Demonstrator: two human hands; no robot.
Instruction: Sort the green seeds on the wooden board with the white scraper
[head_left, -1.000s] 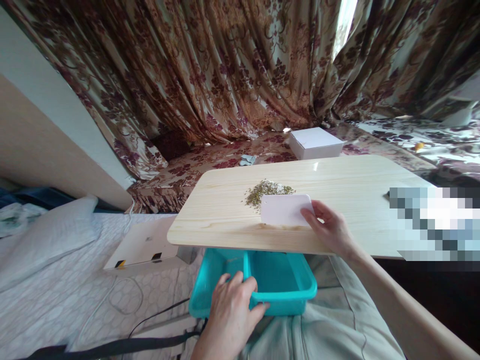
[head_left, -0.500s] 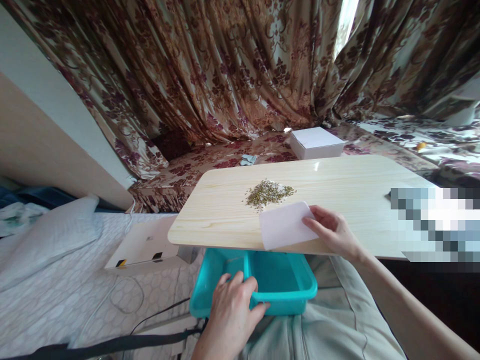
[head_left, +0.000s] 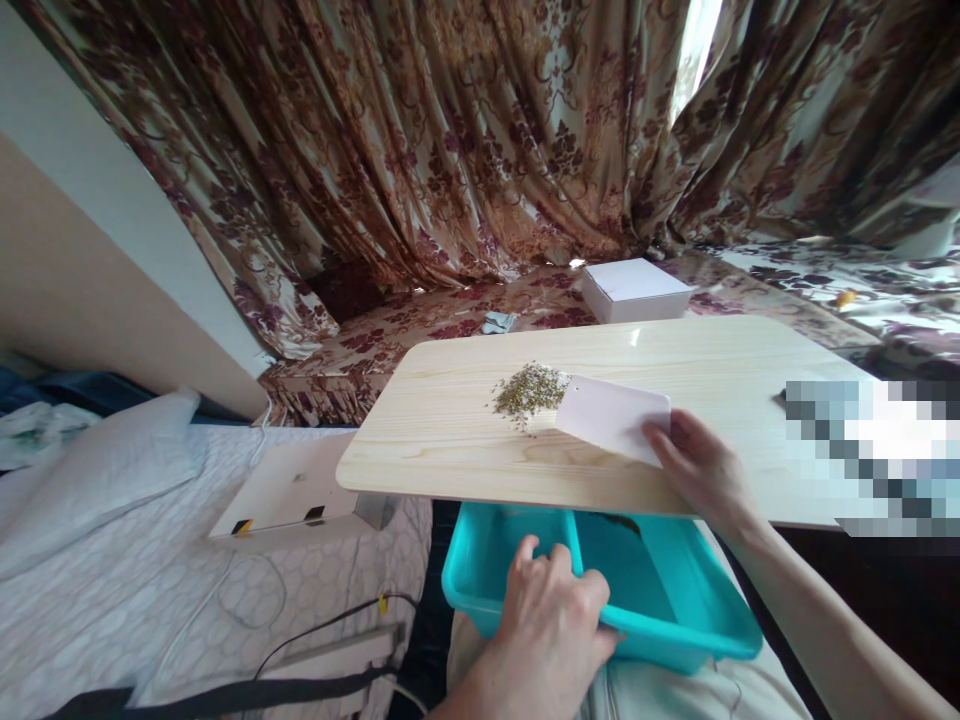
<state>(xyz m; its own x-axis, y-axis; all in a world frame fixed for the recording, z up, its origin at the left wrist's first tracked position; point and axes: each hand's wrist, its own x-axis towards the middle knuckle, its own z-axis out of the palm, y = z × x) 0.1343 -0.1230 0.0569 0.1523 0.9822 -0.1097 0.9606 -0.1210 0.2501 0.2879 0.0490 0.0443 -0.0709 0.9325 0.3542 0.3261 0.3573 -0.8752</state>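
The right grip (head_left: 703, 465) pinches the white card (head_left: 611, 418) at its 4 o'clock end, a sensible hold; it looks light, fairly stiff, smooth. Over the surface (head_left: 442, 445), its long axis points between 9 and 10 o'clock, at the seed-like pile (head_left: 527, 392). The left grip (head_left: 551, 612) clasps the teal tray's (head_left: 675, 633) near rim.

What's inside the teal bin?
A divider splits the teal bin. In its right compartment a dark patch shows near the tabletop, too unclear to identify. Tabletop and left hand cover part of the inside.
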